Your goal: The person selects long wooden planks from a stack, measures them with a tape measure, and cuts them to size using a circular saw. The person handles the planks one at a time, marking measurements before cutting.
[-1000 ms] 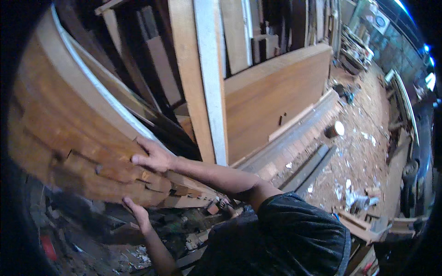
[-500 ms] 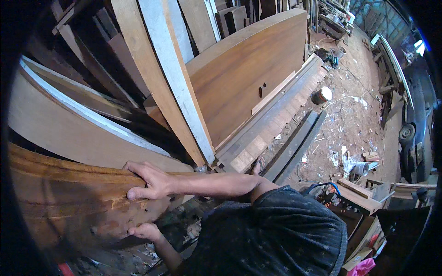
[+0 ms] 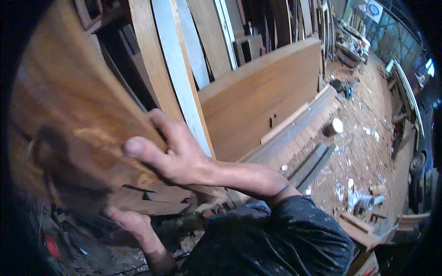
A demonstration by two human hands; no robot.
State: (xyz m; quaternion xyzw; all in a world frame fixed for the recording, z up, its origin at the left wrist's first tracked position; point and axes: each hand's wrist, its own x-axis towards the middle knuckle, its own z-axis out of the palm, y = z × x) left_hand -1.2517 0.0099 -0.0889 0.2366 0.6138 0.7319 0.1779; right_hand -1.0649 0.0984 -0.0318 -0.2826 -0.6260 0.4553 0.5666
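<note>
A large brown wooden panel, stained and with cut recesses along its lower part, stands tilted across the left side of the view. My right hand grips its upper edge, fingers curled over the top and thumb on the near face. Lower down, my left hand holds the panel's bottom edge, its fingertips partly hidden beneath. Just behind the panel are upright light-wood and white boards.
A wide wooden slab leans on stacked boards along the back. To the right, the littered dirt floor holds long dark beams, a white-topped bucket and wood pieces. A dark car stands at the far right.
The panel has risen and swung closer since half a second ago, now hiding the curved boards behind it. Both my hands have moved upward with it, still gripping.
</note>
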